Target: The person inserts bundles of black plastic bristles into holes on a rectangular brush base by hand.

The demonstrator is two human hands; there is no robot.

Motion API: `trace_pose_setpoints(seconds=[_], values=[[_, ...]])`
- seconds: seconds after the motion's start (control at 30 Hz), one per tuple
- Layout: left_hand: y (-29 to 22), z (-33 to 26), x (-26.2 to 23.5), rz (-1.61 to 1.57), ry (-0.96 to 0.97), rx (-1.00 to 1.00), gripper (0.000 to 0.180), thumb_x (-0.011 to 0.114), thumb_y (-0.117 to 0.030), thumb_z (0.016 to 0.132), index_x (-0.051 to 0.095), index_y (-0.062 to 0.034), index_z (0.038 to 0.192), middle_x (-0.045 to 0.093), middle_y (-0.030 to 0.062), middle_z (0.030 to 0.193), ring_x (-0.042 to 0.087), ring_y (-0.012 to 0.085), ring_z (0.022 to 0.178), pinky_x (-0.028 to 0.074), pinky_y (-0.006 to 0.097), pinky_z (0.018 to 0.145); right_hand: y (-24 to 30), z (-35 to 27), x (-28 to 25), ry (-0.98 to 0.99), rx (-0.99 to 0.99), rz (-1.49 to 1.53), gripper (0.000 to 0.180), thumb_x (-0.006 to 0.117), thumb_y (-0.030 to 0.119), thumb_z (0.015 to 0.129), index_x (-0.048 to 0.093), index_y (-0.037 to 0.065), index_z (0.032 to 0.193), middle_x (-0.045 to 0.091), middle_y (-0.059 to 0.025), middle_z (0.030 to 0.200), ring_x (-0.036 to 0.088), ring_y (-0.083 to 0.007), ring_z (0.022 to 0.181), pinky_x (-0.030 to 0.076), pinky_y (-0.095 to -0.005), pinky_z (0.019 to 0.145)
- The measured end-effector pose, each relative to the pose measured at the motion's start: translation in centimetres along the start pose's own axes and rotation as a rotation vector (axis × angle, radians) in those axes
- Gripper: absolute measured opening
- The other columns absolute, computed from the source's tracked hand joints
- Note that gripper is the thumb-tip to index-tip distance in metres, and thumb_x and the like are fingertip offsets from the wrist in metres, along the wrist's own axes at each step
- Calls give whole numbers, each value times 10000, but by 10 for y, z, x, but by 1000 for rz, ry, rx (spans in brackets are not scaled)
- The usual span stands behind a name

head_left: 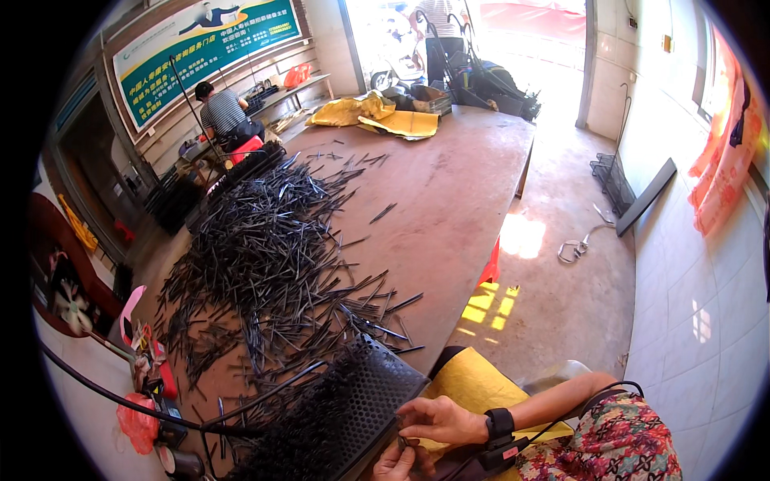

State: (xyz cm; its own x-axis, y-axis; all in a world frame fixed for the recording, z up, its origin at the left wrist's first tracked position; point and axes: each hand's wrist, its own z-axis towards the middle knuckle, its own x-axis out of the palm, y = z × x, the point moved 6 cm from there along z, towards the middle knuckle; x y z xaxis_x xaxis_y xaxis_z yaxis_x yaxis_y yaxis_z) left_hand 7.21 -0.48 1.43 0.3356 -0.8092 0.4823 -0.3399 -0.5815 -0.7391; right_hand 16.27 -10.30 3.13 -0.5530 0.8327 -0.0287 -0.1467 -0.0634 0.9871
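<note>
At the lower edge, my right hand (pixel 443 420), with a black band on its wrist, is closed in a pinch. My left hand (pixel 395 462) is just below it, fingers also pressed together and partly cut off by the frame. A small dark piece seems to sit between the fingertips, too small to name. Beside both hands lies a black perforated tray (pixel 391 370), tilted, with many thin black pieces bristling from its left part. Beyond it a large heap of thin black sticks (pixel 265 232) covers the left side of the brown table (pixel 449 192).
Yellow cloth (pixel 473 385) lies by my lap; more yellow sheeting (pixel 401 123) rests at the table's far end. A person (pixel 228 116) in a striped top sits at the far left. A red plastic bag (pixel 138 423) hangs at the lower left. A black rack (pixel 612 183) stands by the right wall.
</note>
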Motion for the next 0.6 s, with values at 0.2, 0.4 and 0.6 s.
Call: trace_pose_setpoints(seconds=[0.2,0.4,0.6], values=[[-2,-1,4,42,49,5,173,507,-88,912,606,-33,1042,580,0,760,515,78,583,436,209,517,-10,-4,1,67,11,-7,257,643,134,832,569,-31,1014,649,-83,743,623,-130,675,498,-255,628],[-1,-1,0,119,127,5,254,507,-96,916,577,-13,1145,620,14,913,566,85,694,464,204,600,-5,1,0,162,160,149,230,650,139,831,592,-20,988,651,-52,780,601,-79,730,496,-231,658],[0,1,-5,-1,170,-47,247,480,-98,931,578,10,1131,610,47,1043,572,130,943,446,215,813,-1,4,-4,161,138,73,181,640,114,831,606,-13,956,656,-54,780,615,-87,730,498,-227,663]])
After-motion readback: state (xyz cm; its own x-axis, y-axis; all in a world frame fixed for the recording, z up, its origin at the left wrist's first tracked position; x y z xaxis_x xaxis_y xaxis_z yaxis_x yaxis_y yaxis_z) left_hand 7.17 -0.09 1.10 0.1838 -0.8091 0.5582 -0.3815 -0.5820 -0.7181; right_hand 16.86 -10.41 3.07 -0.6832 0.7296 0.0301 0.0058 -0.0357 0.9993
